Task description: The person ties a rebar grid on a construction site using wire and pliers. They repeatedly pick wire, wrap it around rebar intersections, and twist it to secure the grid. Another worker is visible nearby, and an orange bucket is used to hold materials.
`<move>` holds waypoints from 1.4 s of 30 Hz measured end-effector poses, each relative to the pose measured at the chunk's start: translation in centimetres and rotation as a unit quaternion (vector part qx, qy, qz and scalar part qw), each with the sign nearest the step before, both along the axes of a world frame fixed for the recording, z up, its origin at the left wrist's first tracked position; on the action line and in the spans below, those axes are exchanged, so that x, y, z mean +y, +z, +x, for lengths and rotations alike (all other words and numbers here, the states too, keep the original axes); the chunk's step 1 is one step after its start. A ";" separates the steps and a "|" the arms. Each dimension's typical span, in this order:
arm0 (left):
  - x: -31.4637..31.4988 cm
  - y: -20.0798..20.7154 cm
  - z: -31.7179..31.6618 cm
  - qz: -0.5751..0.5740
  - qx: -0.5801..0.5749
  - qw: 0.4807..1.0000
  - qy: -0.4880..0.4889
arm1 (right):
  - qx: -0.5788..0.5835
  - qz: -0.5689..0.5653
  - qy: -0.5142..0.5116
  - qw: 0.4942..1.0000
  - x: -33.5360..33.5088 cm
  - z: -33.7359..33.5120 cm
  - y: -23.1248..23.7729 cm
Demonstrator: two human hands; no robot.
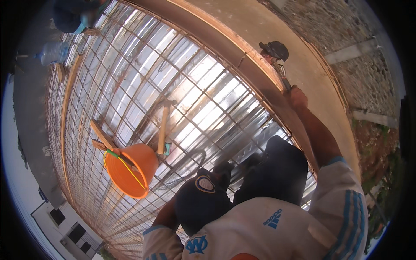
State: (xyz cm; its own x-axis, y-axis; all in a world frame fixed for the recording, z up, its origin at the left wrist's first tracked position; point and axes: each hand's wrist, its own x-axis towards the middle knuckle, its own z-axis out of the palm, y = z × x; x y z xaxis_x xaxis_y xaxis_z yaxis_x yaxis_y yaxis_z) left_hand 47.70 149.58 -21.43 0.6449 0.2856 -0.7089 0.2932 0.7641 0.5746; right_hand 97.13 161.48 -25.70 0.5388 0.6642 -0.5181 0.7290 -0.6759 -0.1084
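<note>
My right arm stretches out to the upper right. There my right hand (297, 97) is closed round a dark, slim-handled tool (286, 82) at the edge of a long wooden form board (255, 58); the tool's exact kind is too small to make out. My left forearm (167, 216) goes down behind my bent knee, which hides the left hand. Beneath me spreads a grid of steel rebar (143, 80) over shiny metal sheets. On the grid, left of my knees, lie an orange bucket (149, 162) with a green-and-yellow handle and a wooden-handled hammer (163, 130).
Past the board, close to my right hand, shows a person's dark cap (276, 50). Another person (80, 17) is at the far upper left, near a blue water jug (54, 53). Wood pieces (102, 133) lie beside the bucket. A rough block wall (342, 26) rises at right.
</note>
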 end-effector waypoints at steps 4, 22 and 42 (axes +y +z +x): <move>1.3 6.0 1.4 -0.060 0.017 0.997 0.045 | -0.024 0.019 0.015 0.999 -0.4 0.4 -1.5; 20.6 5.2 5.6 0.082 0.202 0.935 -0.280 | 0.008 -0.009 0.008 1.000 1.0 -0.8 1.0; 33.2 -8.3 22.6 0.368 0.106 0.914 -0.138 | 0.033 0.070 -0.064 0.995 -0.3 -0.7 0.8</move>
State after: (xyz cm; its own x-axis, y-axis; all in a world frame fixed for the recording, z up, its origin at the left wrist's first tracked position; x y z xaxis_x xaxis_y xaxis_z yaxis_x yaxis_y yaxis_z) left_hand 70.28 182.73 -29.74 0.6352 0.5823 -0.5074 0.5796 0.0749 0.8115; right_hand 96.40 161.13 -24.92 0.5921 0.6600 -0.4625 0.6257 -0.7381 -0.2523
